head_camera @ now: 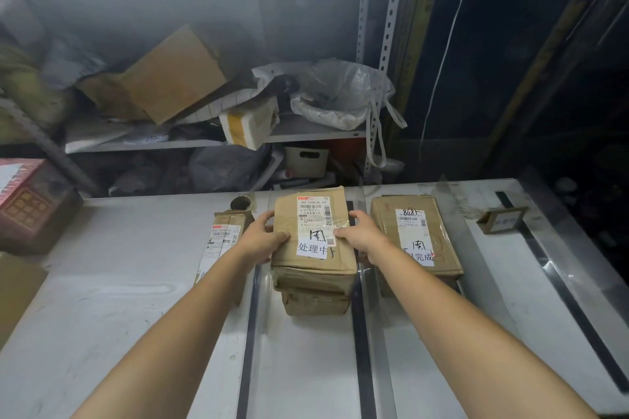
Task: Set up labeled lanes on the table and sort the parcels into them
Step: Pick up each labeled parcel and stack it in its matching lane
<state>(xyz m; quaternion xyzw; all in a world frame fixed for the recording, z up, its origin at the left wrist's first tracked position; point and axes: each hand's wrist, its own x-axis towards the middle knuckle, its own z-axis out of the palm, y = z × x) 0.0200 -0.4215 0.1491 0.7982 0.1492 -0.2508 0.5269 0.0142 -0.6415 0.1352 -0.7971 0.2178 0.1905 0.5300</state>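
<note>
Dark tape strips point(362, 343) split the white table point(119, 282) into lanes. In the middle lane a brown parcel point(315, 258) with a shipping label and a white sticker lies on top of another brown parcel point(315, 304). My left hand point(263, 236) grips its left edge and my right hand point(360, 235) its right edge. A narrow brown parcel point(224, 231) lies in the lane to the left, partly behind my left forearm. A flat brown parcel point(417, 231) with a white sticker lies in the lane to the right.
A small cardboard sign holder point(502, 219) stands at the far right of the table. A red patterned box point(32, 204) sits at the table's left edge. Behind the table, metal shelving point(374, 44) holds a tilted cardboard box point(166, 78), plastic bags and a foam box.
</note>
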